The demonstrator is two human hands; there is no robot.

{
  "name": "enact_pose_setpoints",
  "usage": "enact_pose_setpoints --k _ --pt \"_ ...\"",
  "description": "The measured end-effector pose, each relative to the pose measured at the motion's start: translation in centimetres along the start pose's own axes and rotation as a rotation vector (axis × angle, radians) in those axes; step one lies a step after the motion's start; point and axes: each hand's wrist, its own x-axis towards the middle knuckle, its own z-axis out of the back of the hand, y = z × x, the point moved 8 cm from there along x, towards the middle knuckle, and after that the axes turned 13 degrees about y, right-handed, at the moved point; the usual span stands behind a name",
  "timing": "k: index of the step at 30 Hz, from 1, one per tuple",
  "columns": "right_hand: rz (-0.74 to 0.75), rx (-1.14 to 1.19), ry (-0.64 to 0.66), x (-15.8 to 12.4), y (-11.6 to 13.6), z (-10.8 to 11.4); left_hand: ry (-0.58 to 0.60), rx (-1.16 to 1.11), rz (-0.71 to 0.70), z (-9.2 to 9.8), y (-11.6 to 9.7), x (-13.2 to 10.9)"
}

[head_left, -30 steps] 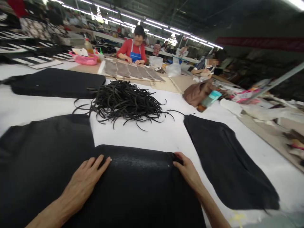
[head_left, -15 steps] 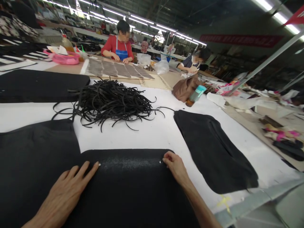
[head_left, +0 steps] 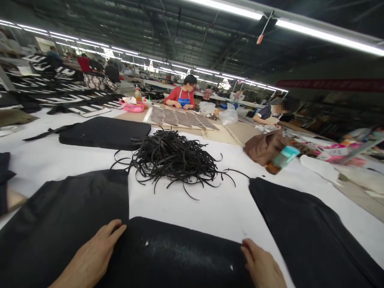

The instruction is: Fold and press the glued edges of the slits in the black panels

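Observation:
A black fabric panel [head_left: 180, 256] lies in front of me on the white table [head_left: 222, 208]. My left hand [head_left: 93, 256] rests flat on its far left corner with fingers stretched out. At the panel's far right corner sits my right hand [head_left: 262, 266], fingers curled at the edge; whether it pinches the fabric is unclear. A larger black piece [head_left: 66, 220] lies under the panel's left side. Another black piece [head_left: 312, 232] lies to the right.
A tangled heap of black straps [head_left: 174, 158] sits beyond the panel. A black pad [head_left: 105, 132] lies at the back left, a brown bag [head_left: 264, 146] and teal-capped bottle [head_left: 282, 158] at the right. Two people work at the far tables.
The camera has tilted up, so both hands sit lower in the picture. The hands keep their places on the panel's far corners; my left fingers have drawn closer together.

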Motion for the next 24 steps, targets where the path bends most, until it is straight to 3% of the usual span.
enact_pose_setpoints --k 3,6,10,14,18,20,24 --pt "0.169 -0.201 -0.019 1.4 7.0 1.0 -0.095 -0.092 -0.118 2.3 -1.9 0.0" --pt "0.334 -0.266 0.044 3.9 13.9 -0.4 -0.083 -0.155 -0.335 4.7 -6.2 0.0" --pt "0.338 -0.373 0.047 7.1 18.3 -3.0 0.039 -0.162 -0.508 6.6 -10.7 0.9" --pt "0.419 -0.413 0.093 6.2 19.8 -5.1 0.005 -0.37 -0.702 7.8 -12.8 3.1" --pt "0.563 -0.413 0.161 1.8 20.1 -5.8 0.192 -0.528 -0.846 6.1 -14.9 6.0" --pt "0.567 -0.365 0.183 0.2 19.0 -5.2 0.228 -0.513 -0.871 5.5 -15.5 7.1" --pt "0.429 -0.162 0.159 -0.6 13.5 -2.6 0.116 -0.525 -0.78 6.2 -14.1 9.0"
